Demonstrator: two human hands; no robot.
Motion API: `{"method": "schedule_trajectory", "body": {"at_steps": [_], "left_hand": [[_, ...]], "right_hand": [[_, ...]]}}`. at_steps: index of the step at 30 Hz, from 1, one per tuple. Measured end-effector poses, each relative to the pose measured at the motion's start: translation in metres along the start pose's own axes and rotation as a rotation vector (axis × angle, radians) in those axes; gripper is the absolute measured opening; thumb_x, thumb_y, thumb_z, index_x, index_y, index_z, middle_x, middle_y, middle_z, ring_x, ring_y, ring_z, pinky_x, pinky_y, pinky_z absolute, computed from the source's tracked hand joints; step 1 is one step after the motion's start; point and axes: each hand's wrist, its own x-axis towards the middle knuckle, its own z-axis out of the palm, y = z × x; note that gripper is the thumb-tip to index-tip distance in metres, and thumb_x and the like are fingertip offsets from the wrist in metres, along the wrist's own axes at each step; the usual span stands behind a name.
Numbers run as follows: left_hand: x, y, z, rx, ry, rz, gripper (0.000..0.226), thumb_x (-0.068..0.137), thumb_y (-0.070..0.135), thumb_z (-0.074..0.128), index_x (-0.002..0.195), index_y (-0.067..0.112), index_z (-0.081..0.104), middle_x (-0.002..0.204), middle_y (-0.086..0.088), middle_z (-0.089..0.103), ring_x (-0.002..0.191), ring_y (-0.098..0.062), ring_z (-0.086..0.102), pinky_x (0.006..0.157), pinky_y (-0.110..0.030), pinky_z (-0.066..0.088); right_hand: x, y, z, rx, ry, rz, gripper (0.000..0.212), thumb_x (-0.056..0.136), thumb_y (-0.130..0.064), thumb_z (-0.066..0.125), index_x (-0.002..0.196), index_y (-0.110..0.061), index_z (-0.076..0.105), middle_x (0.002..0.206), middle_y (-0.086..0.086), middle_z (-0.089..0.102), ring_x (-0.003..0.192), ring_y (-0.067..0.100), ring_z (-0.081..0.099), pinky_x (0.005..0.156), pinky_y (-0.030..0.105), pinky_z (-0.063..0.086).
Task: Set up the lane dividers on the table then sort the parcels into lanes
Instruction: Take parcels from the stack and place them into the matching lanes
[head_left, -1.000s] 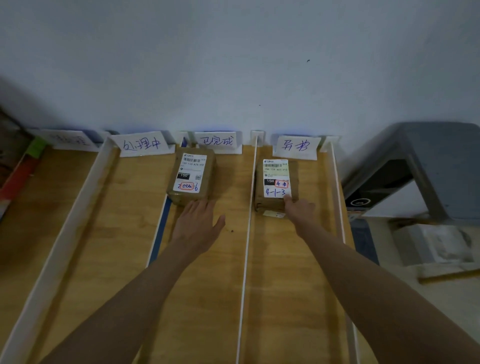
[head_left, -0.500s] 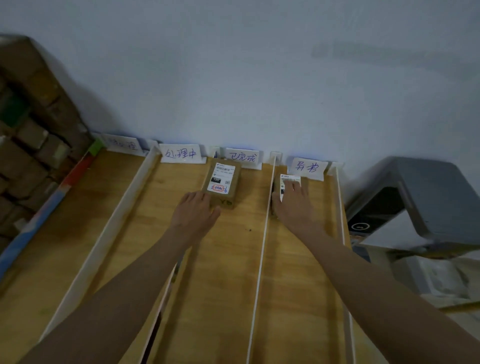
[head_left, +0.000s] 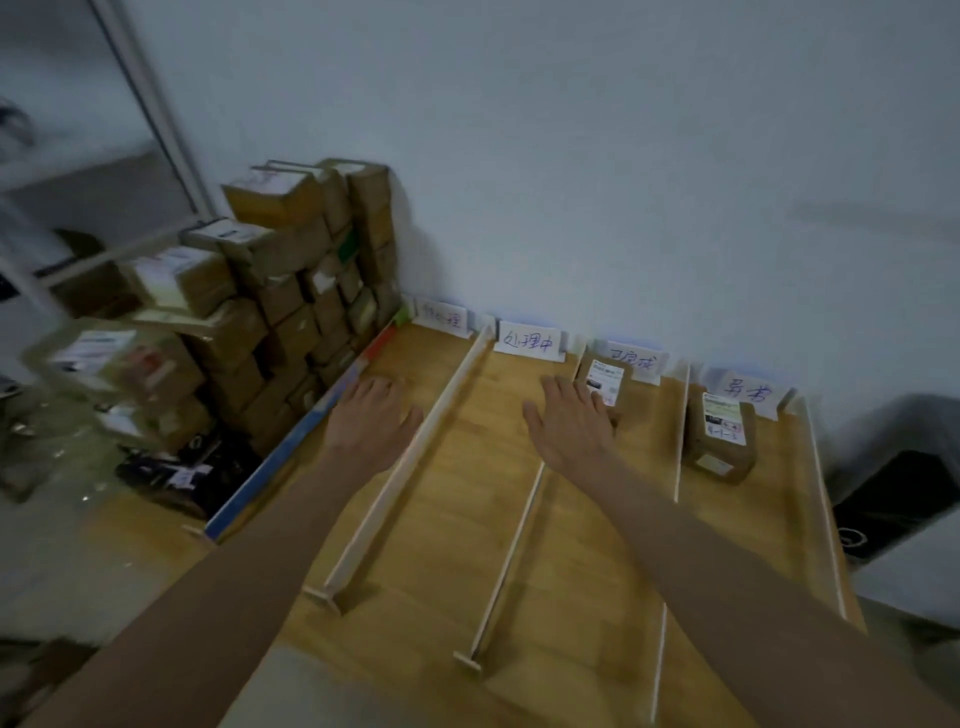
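Observation:
White lane dividers (head_left: 410, 462) run along the wooden table (head_left: 447, 519) toward the wall, with handwritten lane cards (head_left: 529, 343) at the far end. One brown parcel (head_left: 605, 382) lies in the third lane. Another brown parcel (head_left: 719, 439) lies in the fourth lane. My left hand (head_left: 371, 418) hovers flat over the first lane, fingers apart, holding nothing. My right hand (head_left: 569, 423) is spread over the second lane, just left of the third-lane parcel, and is empty too.
A tall stack of brown parcels (head_left: 291, 291) stands left of the table against the wall. More parcels (head_left: 124, 364) and dark bags (head_left: 176, 473) lie on the floor at left. A dark bin (head_left: 893, 499) sits to the right of the table.
Both hands have come off the two parcels and moved left across the lanes. My view has swung left, bringing the parcel stack into sight.

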Motion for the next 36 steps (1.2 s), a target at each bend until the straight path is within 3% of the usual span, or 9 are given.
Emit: {"method": "schedule_trajectory", "body": {"at_steps": [6,15,21,24,28,36], "left_hand": [[-0.053,-0.096,-0.027,0.042,0.054,-0.086,0.057,0.102,0.05,0.03,0.142,0.012,0.044,0.139,-0.005,0.053,0.131,-0.023,0.045,0.116,-0.04,0.027],[-0.065,-0.199,-0.055,0.011,0.102,-0.187,0.054,0.102,0.048,0.032,0.138,0.011,0.046,0.139,-0.012,0.051,0.132,-0.029,0.043,0.115,-0.04,0.025],[-0.026,-0.261,-0.058,0.082,0.06,-0.19,0.065,0.088,0.051,0.005,0.115,0.018,0.055,0.119,-0.008,0.058,0.118,-0.028,0.05,0.107,-0.047,0.036],[-0.004,-0.281,-0.067,0.058,0.083,-0.203,0.044,0.098,0.044,0.026,0.116,0.017,0.056,0.125,-0.006,0.059,0.121,-0.026,0.051,0.108,-0.044,0.034],[0.029,-0.311,-0.074,0.07,0.096,-0.229,0.054,0.102,0.048,0.03,0.143,0.014,0.043,0.146,-0.009,0.047,0.136,-0.025,0.041,0.118,-0.042,0.024],[0.096,-0.363,-0.087,0.023,0.158,-0.253,0.056,0.101,0.049,0.029,0.133,0.009,0.051,0.129,-0.012,0.058,0.118,-0.028,0.054,0.109,-0.043,0.036]], "right_hand": [[-0.011,-0.111,-0.002,0.029,0.043,-0.12,0.054,0.102,-0.045,0.029,0.143,-0.013,0.041,0.145,0.008,0.046,0.135,0.028,0.039,0.112,0.044,0.03],[0.021,-0.222,-0.005,0.06,0.052,-0.213,0.047,0.102,-0.044,0.03,0.127,-0.009,0.051,0.129,0.013,0.056,0.122,0.031,0.05,0.105,0.044,0.037],[0.077,-0.271,0.006,0.151,0.049,-0.236,0.047,0.102,-0.043,0.032,0.131,-0.011,0.05,0.133,0.011,0.054,0.125,0.03,0.049,0.103,0.043,0.039],[0.11,-0.291,0.01,0.206,0.024,-0.215,0.05,0.102,-0.043,0.033,0.136,-0.009,0.046,0.134,0.013,0.053,0.125,0.031,0.048,0.101,0.044,0.042],[0.147,-0.314,0.014,0.234,0.017,-0.193,0.047,0.102,-0.044,0.033,0.125,-0.008,0.051,0.127,0.014,0.056,0.12,0.032,0.051,0.095,0.044,0.046],[0.21,-0.353,0.015,0.287,-0.001,-0.139,0.052,0.102,-0.048,0.031,0.131,-0.008,0.048,0.128,0.014,0.056,0.116,0.031,0.054,0.093,0.045,0.048]]}}
